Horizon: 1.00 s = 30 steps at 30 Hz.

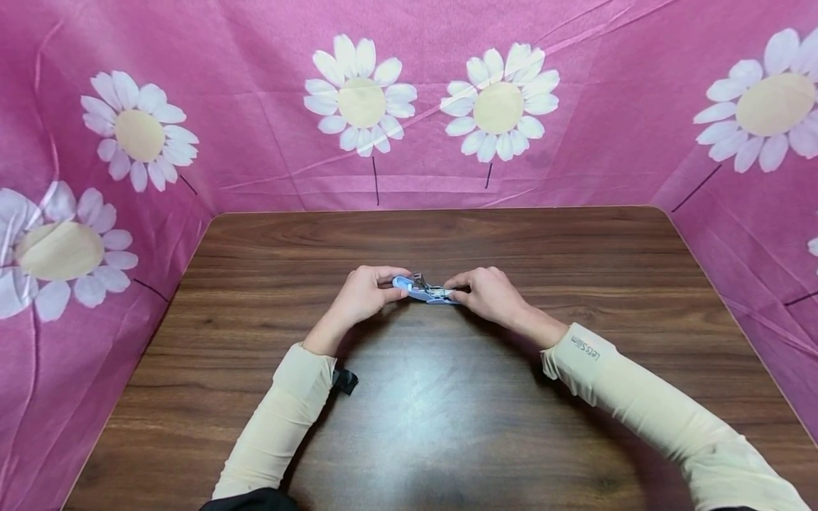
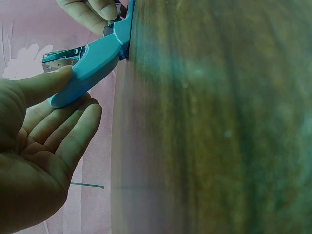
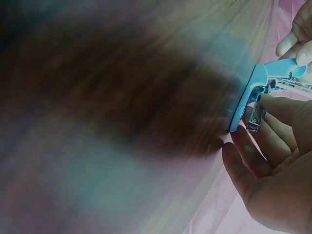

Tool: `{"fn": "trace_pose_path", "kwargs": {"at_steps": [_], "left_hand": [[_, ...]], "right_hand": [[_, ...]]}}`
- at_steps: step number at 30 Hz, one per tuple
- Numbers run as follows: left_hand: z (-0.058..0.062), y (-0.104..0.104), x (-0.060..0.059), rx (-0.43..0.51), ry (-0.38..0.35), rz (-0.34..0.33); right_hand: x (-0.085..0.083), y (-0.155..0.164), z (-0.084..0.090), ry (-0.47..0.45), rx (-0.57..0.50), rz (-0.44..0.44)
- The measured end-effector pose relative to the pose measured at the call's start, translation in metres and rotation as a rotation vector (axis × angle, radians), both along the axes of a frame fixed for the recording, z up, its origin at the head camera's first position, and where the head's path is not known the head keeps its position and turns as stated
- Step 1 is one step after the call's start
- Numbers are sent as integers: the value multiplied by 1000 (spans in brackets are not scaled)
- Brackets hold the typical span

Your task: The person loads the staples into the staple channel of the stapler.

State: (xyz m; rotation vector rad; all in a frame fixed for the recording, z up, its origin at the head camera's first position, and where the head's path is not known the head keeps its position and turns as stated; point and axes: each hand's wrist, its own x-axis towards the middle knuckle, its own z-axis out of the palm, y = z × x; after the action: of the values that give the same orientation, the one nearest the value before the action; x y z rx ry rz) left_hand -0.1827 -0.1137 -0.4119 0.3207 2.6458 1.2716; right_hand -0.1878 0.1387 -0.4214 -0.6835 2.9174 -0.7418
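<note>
Left hand (image 1: 364,292): fingers curled, pinching the blue stapler's (image 1: 423,289) left end; the stapler lies at its 3 o'clock. The stapler sits mid-table (image 1: 447,426), long axis running left to right, top opened, metal magazine exposed. Right hand (image 1: 488,292): fingertips pinch the right end; the stapler lies at its 9 o'clock. Both hands are equally near.

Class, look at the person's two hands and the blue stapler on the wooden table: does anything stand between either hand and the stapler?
Nothing visible does. The left hand holds one end of the blue stapler and the right hand holds the other, fingers directly on it. Around them lies only the wooden table.
</note>
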Motion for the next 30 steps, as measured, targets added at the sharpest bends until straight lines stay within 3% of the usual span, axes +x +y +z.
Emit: {"fn": "trace_pose_path", "kwargs": {"at_steps": [19, 30], "left_hand": [[1, 0, 1, 15, -7, -6], [2, 0, 0, -2, -5, -3]], "right_hand": [[0, 1, -1, 21, -2, 17], [1, 9, -3, 2, 0, -17]]}}
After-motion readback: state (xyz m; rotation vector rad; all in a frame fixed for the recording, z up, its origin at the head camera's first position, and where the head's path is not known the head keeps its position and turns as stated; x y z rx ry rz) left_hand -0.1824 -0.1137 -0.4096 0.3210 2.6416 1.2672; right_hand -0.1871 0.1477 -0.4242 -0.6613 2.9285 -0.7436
